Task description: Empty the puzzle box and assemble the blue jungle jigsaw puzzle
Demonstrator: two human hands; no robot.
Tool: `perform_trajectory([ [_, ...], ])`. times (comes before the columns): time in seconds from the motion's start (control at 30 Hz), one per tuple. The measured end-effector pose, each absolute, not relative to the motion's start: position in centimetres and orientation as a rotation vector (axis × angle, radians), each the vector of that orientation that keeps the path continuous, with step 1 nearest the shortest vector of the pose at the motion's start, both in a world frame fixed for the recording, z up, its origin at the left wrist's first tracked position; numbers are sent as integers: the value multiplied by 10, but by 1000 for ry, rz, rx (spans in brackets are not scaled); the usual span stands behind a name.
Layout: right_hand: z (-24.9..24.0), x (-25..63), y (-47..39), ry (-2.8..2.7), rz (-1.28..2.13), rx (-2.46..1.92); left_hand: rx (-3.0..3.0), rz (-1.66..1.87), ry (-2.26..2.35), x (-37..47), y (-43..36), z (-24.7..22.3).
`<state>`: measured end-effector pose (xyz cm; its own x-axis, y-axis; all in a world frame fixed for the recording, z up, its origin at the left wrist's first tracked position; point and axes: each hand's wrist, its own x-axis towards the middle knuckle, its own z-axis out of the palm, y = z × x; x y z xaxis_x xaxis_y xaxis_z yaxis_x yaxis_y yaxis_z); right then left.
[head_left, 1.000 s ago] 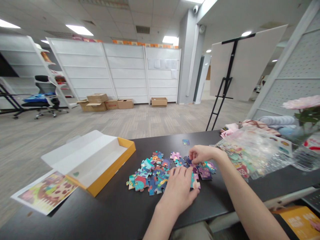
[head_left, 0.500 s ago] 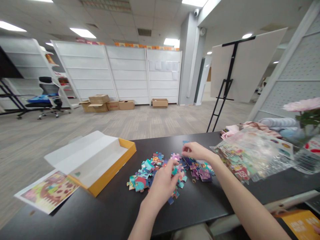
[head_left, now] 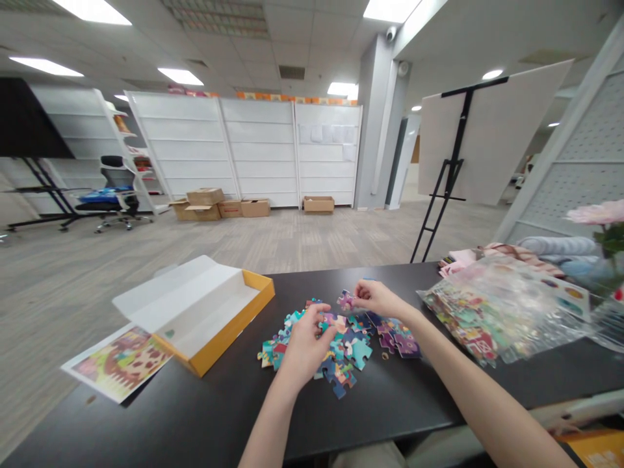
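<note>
A purple jigsaw puzzle piece (head_left: pixel 346 299) is pinched between the thumb and fingers of my right hand (head_left: pixel 374 298), at the far side of the heap. My left hand (head_left: pixel 306 344) hovers over or rests on the loose heap of puzzle pieces (head_left: pixel 358 351), its fingers apart and curved; it covers part of the heap. Teal, blue and purple pieces make up this pile on the black table (head_left: pixel 195 426). A group of purple pieces (head_left: pixel 402 342) lies to the right, below my right wrist.
An open yellow box (head_left: pixel 234 331) with a white inside stands left of the heap, beside a printed picture sheet (head_left: pixel 119 364). Clear plastic bags with more pieces (head_left: pixel 487 312) lie at the right, near folded cloths (head_left: pixel 521 255) and a pink flower (head_left: pixel 597 213).
My right hand now has the purple piece pinched at the heap's far edge. My left hand has shifted slightly left, uncovering more teal pieces. The whole view has turned a little left.
</note>
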<state>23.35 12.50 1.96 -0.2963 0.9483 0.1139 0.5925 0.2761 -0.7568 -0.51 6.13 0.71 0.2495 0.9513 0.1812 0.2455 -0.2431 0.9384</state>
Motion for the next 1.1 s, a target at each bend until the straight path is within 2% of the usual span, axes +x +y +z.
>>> perform_trajectory([
  [0.13,31,224,119,-1778,1108,-1153,1667,1084,1176,0,64,2],
  [0.3,34,209,110,-1808,1316,-986,1609,1128,1140,5,61,1],
  [1.1,30,189,101,-1796,1292,-939,1492,1200,1127,-5,59,10],
])
